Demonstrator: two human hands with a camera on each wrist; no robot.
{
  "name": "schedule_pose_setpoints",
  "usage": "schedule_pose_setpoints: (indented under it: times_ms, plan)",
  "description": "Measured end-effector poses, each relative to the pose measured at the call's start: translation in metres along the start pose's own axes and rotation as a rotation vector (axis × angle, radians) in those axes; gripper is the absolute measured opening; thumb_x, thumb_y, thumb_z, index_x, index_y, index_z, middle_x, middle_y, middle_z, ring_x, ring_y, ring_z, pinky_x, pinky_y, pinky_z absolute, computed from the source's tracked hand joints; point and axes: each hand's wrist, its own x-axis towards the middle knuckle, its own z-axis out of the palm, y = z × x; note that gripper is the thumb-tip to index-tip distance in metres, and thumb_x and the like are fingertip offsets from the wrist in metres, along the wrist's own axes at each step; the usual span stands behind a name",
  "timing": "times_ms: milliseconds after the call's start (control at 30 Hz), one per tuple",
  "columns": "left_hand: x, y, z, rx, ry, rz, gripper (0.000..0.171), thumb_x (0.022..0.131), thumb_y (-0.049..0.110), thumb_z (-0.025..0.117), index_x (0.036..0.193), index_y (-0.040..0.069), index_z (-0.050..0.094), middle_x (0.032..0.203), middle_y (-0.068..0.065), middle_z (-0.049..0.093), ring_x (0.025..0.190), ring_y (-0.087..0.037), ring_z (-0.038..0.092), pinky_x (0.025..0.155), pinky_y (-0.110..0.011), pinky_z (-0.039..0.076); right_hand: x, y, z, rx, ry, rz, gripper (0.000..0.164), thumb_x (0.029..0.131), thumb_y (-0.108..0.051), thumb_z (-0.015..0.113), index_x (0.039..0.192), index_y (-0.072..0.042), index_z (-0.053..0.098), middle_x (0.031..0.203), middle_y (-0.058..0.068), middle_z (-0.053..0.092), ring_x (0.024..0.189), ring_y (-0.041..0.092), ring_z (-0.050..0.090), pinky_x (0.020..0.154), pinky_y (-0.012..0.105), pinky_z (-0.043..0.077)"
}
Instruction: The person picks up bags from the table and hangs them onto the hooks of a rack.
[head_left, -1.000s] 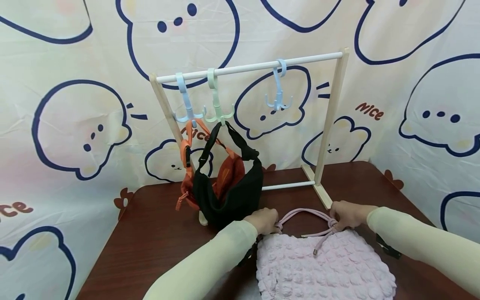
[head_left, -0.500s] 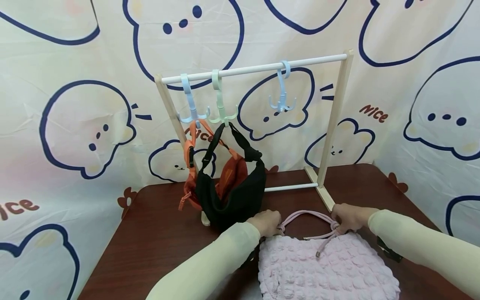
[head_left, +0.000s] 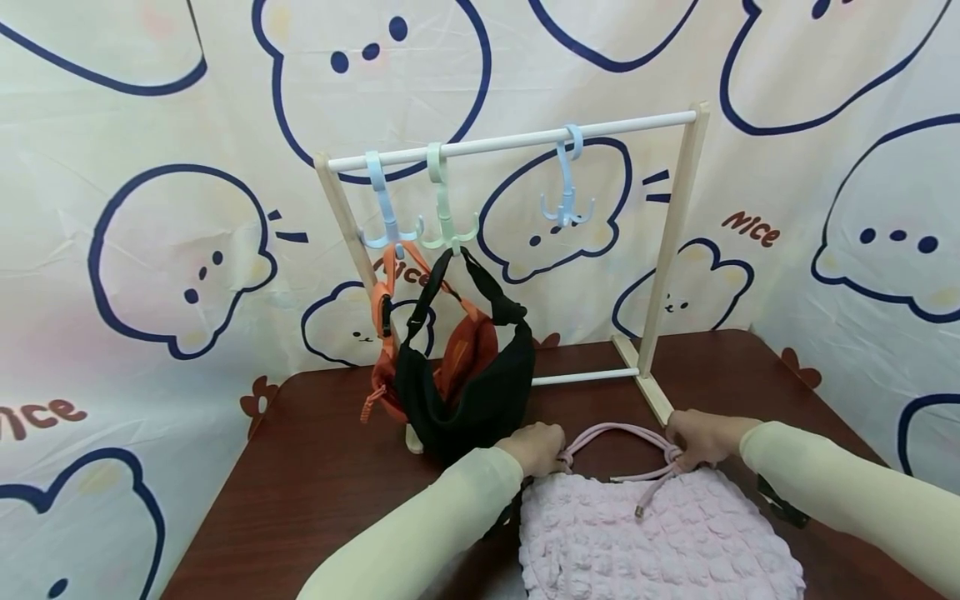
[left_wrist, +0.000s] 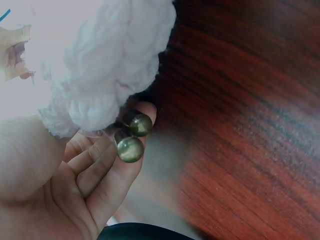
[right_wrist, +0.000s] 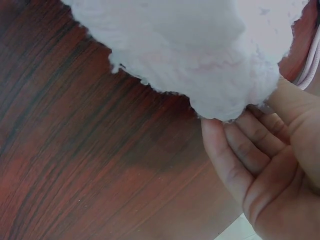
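A pale pink puffy bag [head_left: 652, 533] lies on the table in the head view, its lower end cut off by the frame. A pink cord handle [head_left: 617, 426] arches above its top edge, knotted on the right. My left hand [head_left: 538, 448] grips the top left corner. Two metal cord tips [left_wrist: 130, 149] lie against its fingers in the left wrist view. At the top right corner, near the knot, my right hand [head_left: 703, 437] holds the bag between thumb and fingers. Those fingertips are partly hidden behind the fabric in the right wrist view.
Behind the bag stands a rack with a white rail [head_left: 510, 143]. A black bag [head_left: 468, 417] hangs from a green hook [head_left: 444, 204], and an orange bag [head_left: 386, 367] from a blue hook [head_left: 386, 204]. Another blue hook [head_left: 567, 187] hangs bare on the right.
The whole head view has shifted slightly right and down. Both hands keep their grip on the pink bag's corners, with no clear movement against the table.
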Motion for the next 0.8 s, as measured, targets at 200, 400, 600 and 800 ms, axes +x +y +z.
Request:
schedule_pose_setpoints:
  times_ms: [200,400,600,800]
  plan:
    - [0.0009,-0.0008,0.0003,-0.006,-0.001,-0.001,0.032,0.095,0.029,0.071,0.069,0.014,0.059,0.060,0.003,0.042,0.058,-0.011,0.045,0.058,-0.026,0.038,-0.0002,-0.0001,-0.0008,0.013,-0.008,0.003,0.035,0.083,-0.011,0.083,0.106,0.001,0.060,0.090,0.007,0.057,0.070,0.014,0.057,0.056,0.027,0.049]
    - [0.0007,-0.0017,0.0017,-0.016,0.008,0.004,0.032,0.095,0.029,0.071,0.069,0.014,0.058,0.060,0.003,0.042,0.058,-0.010,0.046,0.057,-0.025,0.039,-0.0009,-0.0006,-0.0017,0.024,-0.001,0.002,0.044,0.083,-0.010,0.083,0.115,0.008,0.058,0.098,0.011,0.058,0.076,0.018,0.057,0.060,0.030,0.051]
    - [-0.0001,-0.0033,0.0029,-0.046,0.012,0.020,0.038,0.096,0.026,0.070,0.065,0.015,0.051,0.058,0.004,0.036,0.055,-0.010,0.043,0.054,-0.023,0.037,0.0004,-0.0012,0.0000,0.018,0.015,-0.036,0.026,0.081,-0.008,0.084,0.093,0.000,0.063,0.082,0.004,0.055,0.072,0.016,0.053,0.059,0.027,0.047]
    - [0.0009,-0.0048,0.0043,-0.058,0.024,0.053,0.047,0.097,0.024,0.070,0.060,0.017,0.042,0.055,0.006,0.028,0.052,-0.009,0.038,0.053,-0.022,0.034,-0.0002,0.0011,0.0030,-0.024,0.052,-0.075,0.021,0.079,-0.009,0.085,0.084,-0.006,0.064,0.075,-0.003,0.053,0.069,0.012,0.049,0.061,0.026,0.043]
